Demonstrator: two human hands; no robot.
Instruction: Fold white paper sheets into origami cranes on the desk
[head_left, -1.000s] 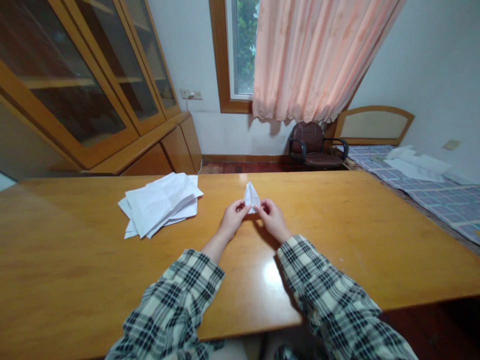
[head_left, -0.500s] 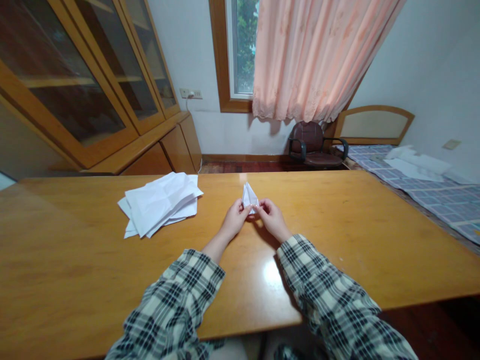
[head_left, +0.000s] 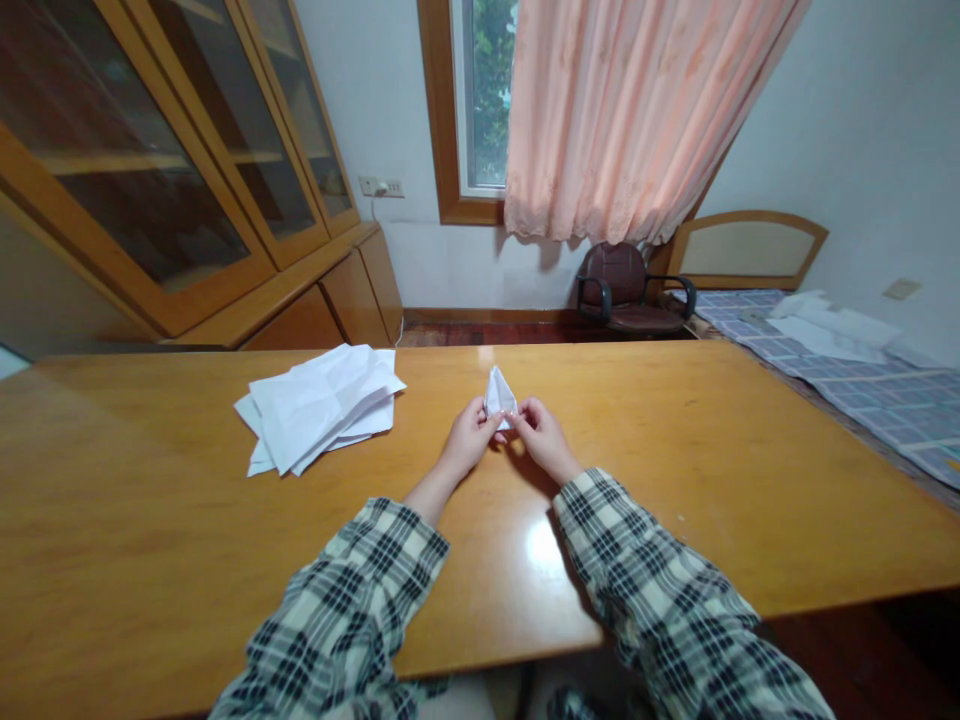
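Note:
A small piece of folded white paper, pointed at its top, is held just above the middle of the table. My left hand pinches its lower left side, thumb in front. On the lower right side, my right hand grips it the same way, and the two thumbs almost meet at the bottom edge. The fingers behind the paper are mostly hidden. To the left of my hands lies a loose stack of creased white paper sheets.
The wooden table spans the view. Behind it stand a glass-door cabinet at left, a brown armchair, and a bed at right. A pink curtain hangs by the window.
Almost nothing differs. The folded paper and the fingertips on it have shifted very slightly; both hands keep their grip.

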